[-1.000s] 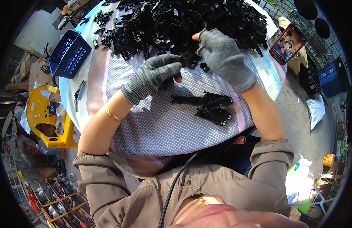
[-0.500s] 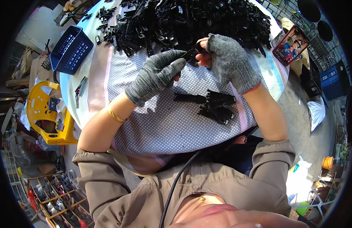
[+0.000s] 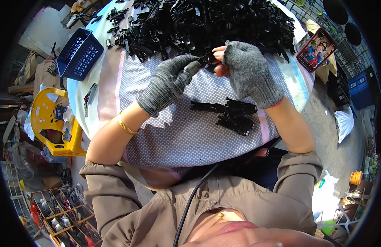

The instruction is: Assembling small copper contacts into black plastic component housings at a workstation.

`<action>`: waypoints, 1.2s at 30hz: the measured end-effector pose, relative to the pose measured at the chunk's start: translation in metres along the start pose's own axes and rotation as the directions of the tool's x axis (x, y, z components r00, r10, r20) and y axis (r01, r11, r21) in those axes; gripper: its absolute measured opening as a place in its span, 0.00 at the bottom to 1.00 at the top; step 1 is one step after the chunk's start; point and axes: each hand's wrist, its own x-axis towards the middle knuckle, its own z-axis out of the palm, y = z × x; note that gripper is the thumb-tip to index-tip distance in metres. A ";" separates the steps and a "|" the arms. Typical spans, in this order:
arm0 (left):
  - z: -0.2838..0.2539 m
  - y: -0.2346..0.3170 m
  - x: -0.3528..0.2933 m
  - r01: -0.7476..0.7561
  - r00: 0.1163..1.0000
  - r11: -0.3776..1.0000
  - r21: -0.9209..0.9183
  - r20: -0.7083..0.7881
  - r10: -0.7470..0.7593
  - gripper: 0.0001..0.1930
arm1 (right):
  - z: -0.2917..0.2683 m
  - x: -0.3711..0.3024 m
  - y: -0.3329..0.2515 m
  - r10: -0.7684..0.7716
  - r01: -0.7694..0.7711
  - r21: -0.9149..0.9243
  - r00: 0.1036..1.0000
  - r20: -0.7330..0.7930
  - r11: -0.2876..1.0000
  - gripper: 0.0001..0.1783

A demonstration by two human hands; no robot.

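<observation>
Between my two gloved hands is a small black plastic part (image 3: 206, 60), partly hidden by the fingers. My left hand (image 3: 169, 80), in a dark grey knit glove, pinches its left end. My right hand (image 3: 248, 68), in a lighter grey glove with bare fingertips, grips its right end. Just beyond both hands lies a large heap of black plastic parts (image 3: 215, 24). Nearer to me, several long black pieces (image 3: 235, 113) rest in a loose cluster on the dotted tablecloth (image 3: 178, 140).
A dark blue perforated basket (image 3: 80, 55) stands at the table's left edge, with a small cutter-like tool (image 3: 90, 99) nearer me. Left of the table is a yellow plastic chair (image 3: 54, 123). A phone (image 3: 317, 50) leans at the right edge. A black cable (image 3: 192, 197) crosses my front.
Both hands stay closed on the black part, with only a slight shift of the fingers. The whole view has moved a little; nothing was put down or picked up.
</observation>
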 end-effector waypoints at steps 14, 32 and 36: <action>0.018 0.014 -0.007 -0.316 0.922 0.926 0.205 0.298 0.248 0.10 | 0.032 -0.004 -0.027 0.151 -0.181 0.168 0.973 0.175 0.969 0.18; -0.069 -0.031 0.040 -0.194 0.967 0.182 0.964 0.156 0.202 0.15 | -0.001 -0.004 -0.029 0.047 0.209 -0.968 0.975 0.217 0.142 0.06; -0.064 -0.028 0.038 -0.375 0.871 0.118 0.920 0.306 0.383 0.13 | -0.002 0.003 -0.022 -0.202 0.356 -0.834 0.934 0.296 0.422 0.05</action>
